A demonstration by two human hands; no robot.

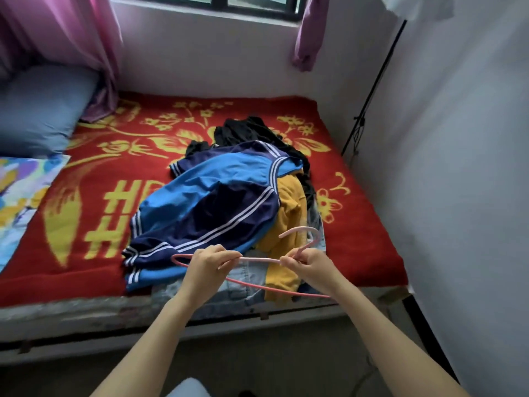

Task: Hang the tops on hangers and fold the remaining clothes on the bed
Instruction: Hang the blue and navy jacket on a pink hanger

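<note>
Two hands pinch a pink hanger crosswise before the blue jacket: left hand on its bar, nearer the jacket; right hand at its hook.

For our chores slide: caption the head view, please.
The left hand and right hand grip a pink hanger above the clothes pile on the bed.

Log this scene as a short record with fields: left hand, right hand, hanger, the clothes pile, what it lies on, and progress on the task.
left hand: grips the pink hanger on its upper bar, near the left end
right hand: pinches it at the base of the hook
hanger: held above the pile, no garment on it
pile: blue striped jacket on top, yellow top beside it, black garment behind, denim underneath
surface: red blanket
progress: pile unfolded, hanger bare
</note>
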